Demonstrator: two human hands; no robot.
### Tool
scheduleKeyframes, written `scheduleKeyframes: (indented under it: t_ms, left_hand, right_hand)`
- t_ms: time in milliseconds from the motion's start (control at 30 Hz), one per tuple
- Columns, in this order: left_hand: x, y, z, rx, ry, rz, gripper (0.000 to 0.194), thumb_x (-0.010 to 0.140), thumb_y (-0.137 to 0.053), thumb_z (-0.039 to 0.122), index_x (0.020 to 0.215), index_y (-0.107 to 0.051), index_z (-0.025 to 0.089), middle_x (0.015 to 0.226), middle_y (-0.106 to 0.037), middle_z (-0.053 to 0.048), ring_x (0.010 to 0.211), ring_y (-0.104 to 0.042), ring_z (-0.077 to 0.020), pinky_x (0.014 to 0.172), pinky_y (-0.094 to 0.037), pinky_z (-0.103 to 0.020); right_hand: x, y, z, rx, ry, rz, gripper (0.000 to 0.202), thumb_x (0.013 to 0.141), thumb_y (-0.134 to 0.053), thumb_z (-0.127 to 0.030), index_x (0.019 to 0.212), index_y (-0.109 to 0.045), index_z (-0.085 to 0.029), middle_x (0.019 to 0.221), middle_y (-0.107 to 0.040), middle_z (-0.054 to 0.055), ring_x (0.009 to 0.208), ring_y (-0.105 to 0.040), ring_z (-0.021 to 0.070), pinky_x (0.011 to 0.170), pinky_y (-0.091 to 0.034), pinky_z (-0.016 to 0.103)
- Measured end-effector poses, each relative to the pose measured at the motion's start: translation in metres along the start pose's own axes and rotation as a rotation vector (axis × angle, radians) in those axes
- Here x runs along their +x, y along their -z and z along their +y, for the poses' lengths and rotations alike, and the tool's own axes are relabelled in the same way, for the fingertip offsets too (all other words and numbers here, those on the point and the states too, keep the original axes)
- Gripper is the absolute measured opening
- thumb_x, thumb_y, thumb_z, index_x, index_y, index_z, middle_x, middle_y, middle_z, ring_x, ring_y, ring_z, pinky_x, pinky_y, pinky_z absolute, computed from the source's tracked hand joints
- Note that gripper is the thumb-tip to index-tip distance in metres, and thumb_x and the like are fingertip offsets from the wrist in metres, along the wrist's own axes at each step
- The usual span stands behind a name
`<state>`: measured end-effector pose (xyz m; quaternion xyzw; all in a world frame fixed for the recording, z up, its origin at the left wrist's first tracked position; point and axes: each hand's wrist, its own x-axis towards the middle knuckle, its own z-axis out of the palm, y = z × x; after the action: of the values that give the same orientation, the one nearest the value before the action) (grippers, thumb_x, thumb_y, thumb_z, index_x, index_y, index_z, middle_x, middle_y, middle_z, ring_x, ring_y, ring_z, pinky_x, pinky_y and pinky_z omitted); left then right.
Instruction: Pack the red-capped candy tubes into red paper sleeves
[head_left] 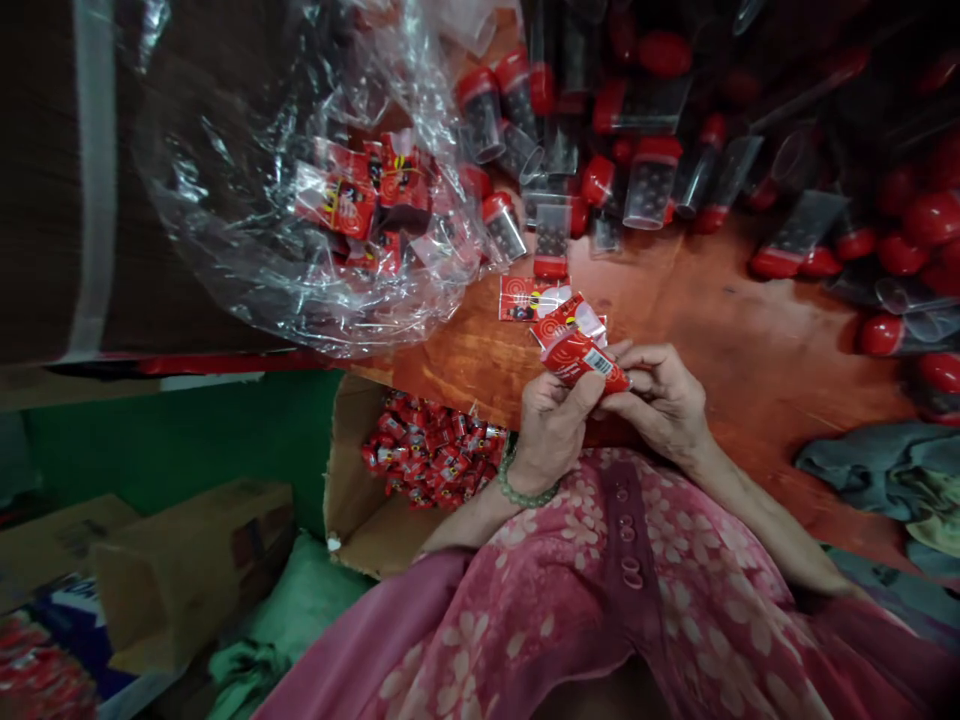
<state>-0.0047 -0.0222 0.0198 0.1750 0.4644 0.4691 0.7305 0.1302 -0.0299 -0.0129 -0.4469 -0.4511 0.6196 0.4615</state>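
Between my two hands is a red printed packet (581, 362) with a white barcode on its side. My left hand (559, 420) is closed on its left part, the thumb pressed near the barcode. Fingers of my right hand (664, 400) pinch the packet's right end. Just beyond, on the wooden table (465, 365), lie flat red printed cards (534, 298), one of them (571, 318) partly hidden by the packet. Past them stand and lie several clear tubes with red caps, such as one tube (651, 185) with dark contents.
At the left, a clear plastic bag (285, 290) holds bundled red cards (349, 195). Below the table edge, an open cardboard box (352, 470) contains many red packets (435, 450). Cloth (862, 465) lies at the right; more cardboard boxes (187, 560) stand lower left.
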Motion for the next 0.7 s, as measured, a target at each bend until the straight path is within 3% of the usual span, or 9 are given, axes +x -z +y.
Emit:
scheduleKeyframes:
  t_ms: [167,367,467,600,700]
  left_hand:
    - [-0.003,0.01,-0.009,0.049,-0.023,-0.103,0.039,0.081,-0.081,0.052,0.103,-0.082,0.02,0.121,-0.078,-0.01,0.105,-0.073,-0.0217,0.095,-0.057,-0.032]
    - [-0.007,0.021,-0.016,0.139,0.013,-0.136,0.051,0.084,-0.077,0.055,0.117,-0.078,0.017,0.102,-0.08,-0.009,0.079,-0.07,-0.0156,0.073,-0.055,-0.027]
    - [-0.012,0.03,-0.008,0.185,0.006,-0.098,0.046,0.083,-0.078,0.053,0.111,-0.08,0.017,0.105,-0.08,-0.009,0.087,-0.073,-0.0189,0.08,-0.058,-0.03]
    - [-0.036,0.065,0.013,0.414,-0.071,0.08,0.03,0.086,-0.077,0.044,0.107,-0.082,0.023,0.112,-0.081,-0.005,0.106,-0.075,-0.023,0.1,-0.059,-0.036]
    - [-0.062,0.118,0.031,0.694,-0.225,0.382,0.018,0.092,-0.07,0.035,0.105,-0.082,0.03,0.116,-0.08,0.004,0.111,-0.074,-0.021,0.104,-0.059,-0.036]
  right_hand:
    - [-0.001,0.005,0.001,-0.058,0.028,-0.01,0.033,0.079,-0.086,-0.046,0.09,-0.063,-0.026,0.066,-0.075,-0.006,0.051,-0.07,0.0138,0.05,-0.054,0.023]
    - [0.002,0.004,0.001,-0.017,-0.048,-0.052,0.041,0.072,-0.09,-0.051,0.077,-0.06,-0.024,0.059,-0.067,-0.006,0.042,-0.06,0.0112,0.046,-0.052,0.024]
    - [0.004,-0.003,-0.002,-0.04,-0.026,-0.13,0.04,0.073,-0.089,-0.05,0.077,-0.059,-0.023,0.076,-0.072,-0.003,0.053,-0.066,0.0108,0.052,-0.056,0.023]
    - [-0.003,-0.002,-0.015,-0.236,-0.01,-0.303,0.031,0.084,-0.081,-0.045,0.1,-0.067,-0.023,0.087,-0.075,0.0,0.071,-0.073,0.0129,0.068,-0.06,0.025]
    - [-0.022,0.023,-0.031,-0.477,0.048,-0.18,0.024,0.093,-0.073,-0.04,0.107,-0.07,-0.021,0.091,-0.078,0.002,0.074,-0.073,0.0136,0.073,-0.06,0.026]
